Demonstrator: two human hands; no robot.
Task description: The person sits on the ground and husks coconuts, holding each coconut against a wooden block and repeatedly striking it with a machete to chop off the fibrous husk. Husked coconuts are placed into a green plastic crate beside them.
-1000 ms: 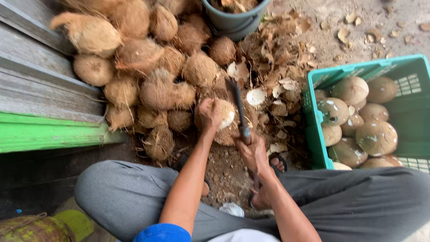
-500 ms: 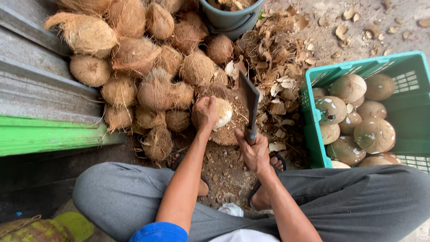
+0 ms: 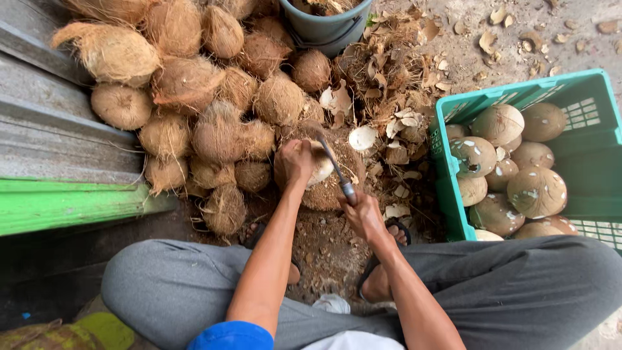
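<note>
Left hand (image 3: 295,162) clamped on partly peeled coconut (image 3: 317,165), resting on husk-covered block (image 3: 330,188). Right hand (image 3: 363,217) clamped on knife (image 3: 337,170) handle; blade against coconut. Pile of husked coconuts (image 3: 214,110) at left; green crate (image 3: 447,188) with peeled coconuts at right.

Outdoor coconut-husking yard; husked coconuts (image 3: 194,104), crate (image 3: 518,97)
</note>
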